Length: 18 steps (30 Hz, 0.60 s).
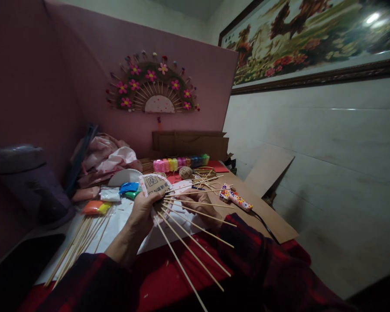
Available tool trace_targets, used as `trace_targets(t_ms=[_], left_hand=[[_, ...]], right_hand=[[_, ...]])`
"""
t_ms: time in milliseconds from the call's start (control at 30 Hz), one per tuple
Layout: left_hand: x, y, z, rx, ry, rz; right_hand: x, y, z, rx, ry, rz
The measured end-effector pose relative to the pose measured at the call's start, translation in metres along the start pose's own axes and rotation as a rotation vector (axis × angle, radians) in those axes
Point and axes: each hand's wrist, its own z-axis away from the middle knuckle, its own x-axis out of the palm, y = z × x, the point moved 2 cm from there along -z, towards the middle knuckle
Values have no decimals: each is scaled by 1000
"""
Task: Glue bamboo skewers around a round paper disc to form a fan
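Note:
My left hand point(144, 212) is closed on a half-round cardboard piece point(154, 184) from which several thin wooden skewers point(195, 247) fan out toward me and to the right. My right hand point(199, 201) sits just right of it, fingers curled around one of the upper skewers. Both forearms wear dark red plaid sleeves. The fan is held above a table with a red cloth point(169, 273) and a white sheet point(123, 221).
A bundle of loose skewers point(79, 245) lies at the left. Coloured clay packets point(99, 207), a row of clay tubs point(180, 163), a twine ball point(185, 172), a dotted glue gun point(235, 198), cardboard sheets point(266, 169) and a finished flower fan point(152, 89) on the pink wall surround the work.

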Motion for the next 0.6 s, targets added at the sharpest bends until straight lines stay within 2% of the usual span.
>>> trace_targets(t_ms=[600], left_hand=[[0,0,0,6,-12,-12]], right_hand=[[1,-2,1,-42,-9,51]])
